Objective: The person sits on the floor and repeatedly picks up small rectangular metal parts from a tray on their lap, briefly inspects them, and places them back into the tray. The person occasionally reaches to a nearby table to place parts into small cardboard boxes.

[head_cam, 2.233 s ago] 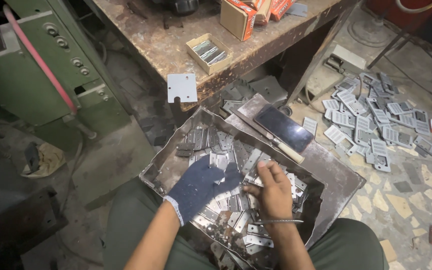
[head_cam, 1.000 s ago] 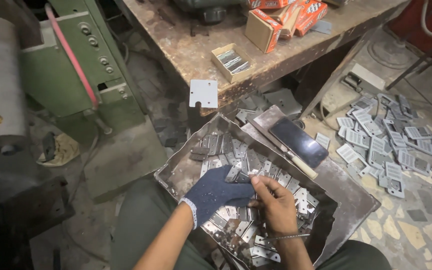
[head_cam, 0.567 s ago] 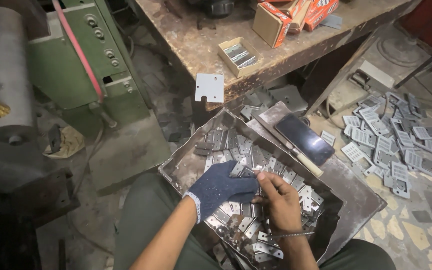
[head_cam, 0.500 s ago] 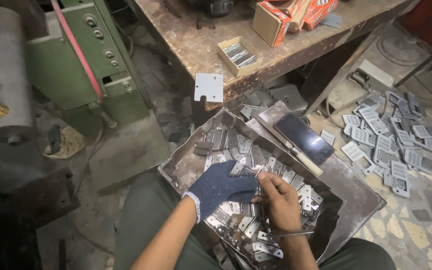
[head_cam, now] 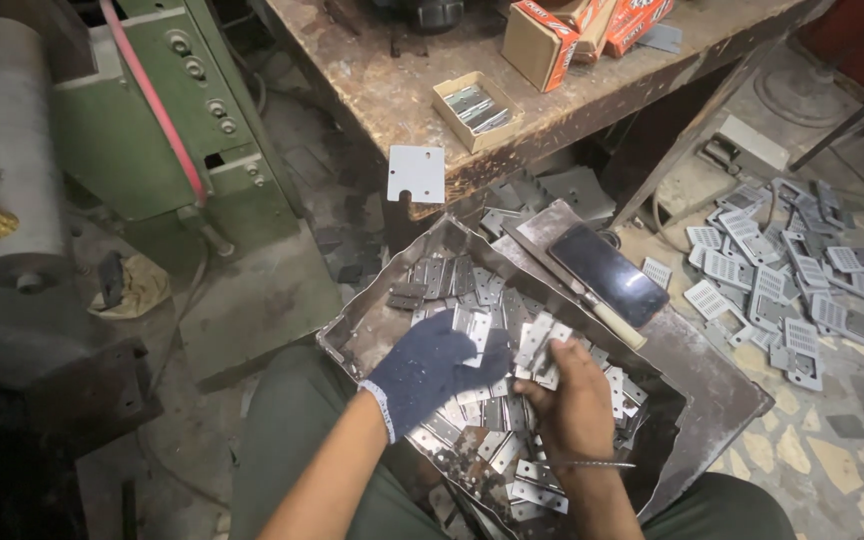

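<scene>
A dented metal tray [head_cam: 372,325] rests on my lap, filled with several small flat metal plates [head_cam: 472,290]. My left hand [head_cam: 432,365], in a dark blue knit glove, lies palm down on the plates in the tray's middle, fingers curled over a few pieces. My bare right hand [head_cam: 572,400] is just right of it, gripping a small stack of metal plates [head_cam: 542,345] between thumb and fingers. A thin bangle sits on that wrist.
A black phone [head_cam: 607,288] lies on a metal sheet at the tray's far right rim. Perforated plates [head_cam: 782,290] litter the floor at right. A wooden workbench [head_cam: 392,90] holds a small box of parts [head_cam: 477,108] and orange cartons [head_cam: 552,40]. A green machine [head_cam: 172,130] stands at left.
The view has shifted and come closer to the tray. My right hand has gathered plates into a small stack near the gloved left hand, which stays on the pile.
</scene>
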